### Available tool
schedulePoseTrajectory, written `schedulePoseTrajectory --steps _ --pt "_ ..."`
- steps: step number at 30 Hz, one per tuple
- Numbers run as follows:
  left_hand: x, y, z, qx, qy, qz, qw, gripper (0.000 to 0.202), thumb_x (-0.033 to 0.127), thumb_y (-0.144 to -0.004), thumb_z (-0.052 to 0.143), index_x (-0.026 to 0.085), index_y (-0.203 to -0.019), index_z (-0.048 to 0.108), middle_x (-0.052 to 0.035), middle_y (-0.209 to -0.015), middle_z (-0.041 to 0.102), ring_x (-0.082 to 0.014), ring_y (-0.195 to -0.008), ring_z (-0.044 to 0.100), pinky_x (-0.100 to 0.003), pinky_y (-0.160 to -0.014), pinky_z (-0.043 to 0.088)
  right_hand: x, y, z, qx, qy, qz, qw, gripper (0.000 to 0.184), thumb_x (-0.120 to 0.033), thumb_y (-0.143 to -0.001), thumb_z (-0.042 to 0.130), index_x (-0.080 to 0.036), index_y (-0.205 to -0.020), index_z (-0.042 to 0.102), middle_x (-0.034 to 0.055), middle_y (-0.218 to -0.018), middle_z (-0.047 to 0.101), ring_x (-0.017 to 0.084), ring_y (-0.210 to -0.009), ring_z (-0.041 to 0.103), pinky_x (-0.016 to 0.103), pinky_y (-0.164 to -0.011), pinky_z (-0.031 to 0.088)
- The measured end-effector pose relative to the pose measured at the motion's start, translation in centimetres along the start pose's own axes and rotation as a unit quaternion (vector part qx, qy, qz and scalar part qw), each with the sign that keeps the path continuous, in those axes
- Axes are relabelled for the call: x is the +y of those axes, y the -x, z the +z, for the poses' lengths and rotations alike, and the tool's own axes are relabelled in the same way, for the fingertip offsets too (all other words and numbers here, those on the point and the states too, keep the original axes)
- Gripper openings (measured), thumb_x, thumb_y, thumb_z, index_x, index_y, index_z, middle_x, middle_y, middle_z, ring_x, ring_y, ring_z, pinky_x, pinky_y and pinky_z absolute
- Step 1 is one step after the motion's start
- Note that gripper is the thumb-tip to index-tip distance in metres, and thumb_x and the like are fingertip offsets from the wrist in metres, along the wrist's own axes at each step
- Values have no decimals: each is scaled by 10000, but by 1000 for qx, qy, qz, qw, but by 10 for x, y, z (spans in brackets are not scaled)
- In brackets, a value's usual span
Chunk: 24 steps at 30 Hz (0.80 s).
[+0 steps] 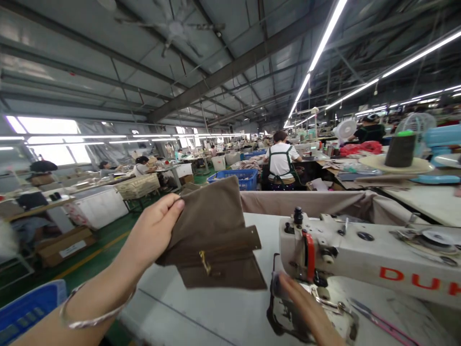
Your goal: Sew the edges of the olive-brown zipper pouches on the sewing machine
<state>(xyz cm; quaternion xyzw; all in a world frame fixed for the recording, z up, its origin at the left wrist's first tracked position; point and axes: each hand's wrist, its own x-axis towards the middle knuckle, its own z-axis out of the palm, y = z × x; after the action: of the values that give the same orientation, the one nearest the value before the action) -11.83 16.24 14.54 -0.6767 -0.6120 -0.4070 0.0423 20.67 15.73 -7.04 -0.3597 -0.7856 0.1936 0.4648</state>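
My left hand (158, 228) pinches a dark brown panel, maybe leather or fabric (212, 206), by its left edge, thumb on top. The panel hangs above the white machine table (201, 312). A strip runs across it, and a gold-coloured metal fitting (205, 263) sits on its lower part. My right hand (306, 307), blurred, is beside the needle area of a white sewing machine (334, 245). Its visible fingers are stretched out and nothing shows in them; the rest of that hand is cut off below.
Pink-handled tweezers or snips (382, 323) lie on the machine bed. A beige cloth-lined trough (306, 202) runs behind the machine. Blue baskets stand at the lower left (32, 307) and farther back (248, 181). A thread cone (400, 150) stands at right. Several people sit at other stations.
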Motion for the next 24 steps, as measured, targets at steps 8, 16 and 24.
schedulePoseTrajectory --steps 8,16,24 --pt "-8 93 74 6 19 56 998 460 423 -903 556 218 -1314 530 -107 -1330 562 -304 -1208 529 -455 -1065 379 -69 1 22 -80 -303 170 934 390 -519 -928 534 -215 -1083 723 73 -966 731 254 -926 682 346 -825 546" --pt "36 155 112 -361 291 -92 881 308 365 -759 775 262 -1048 743 -26 -973 744 -255 -922 664 -285 -819 492 -67 20 1 -113 -197 175 958 95 -277 -856 609 -220 -888 678 1 -823 686 182 -800 647 253 -744 516" --pt "59 150 99 -363 488 -216 764 338 373 -752 749 173 -1023 718 -63 -902 710 -245 -870 646 -320 -801 477 -64 29 -29 -75 -35 85 993 130 -327 -898 616 -244 -801 642 59 -1142 651 246 -1105 577 374 -943 473"
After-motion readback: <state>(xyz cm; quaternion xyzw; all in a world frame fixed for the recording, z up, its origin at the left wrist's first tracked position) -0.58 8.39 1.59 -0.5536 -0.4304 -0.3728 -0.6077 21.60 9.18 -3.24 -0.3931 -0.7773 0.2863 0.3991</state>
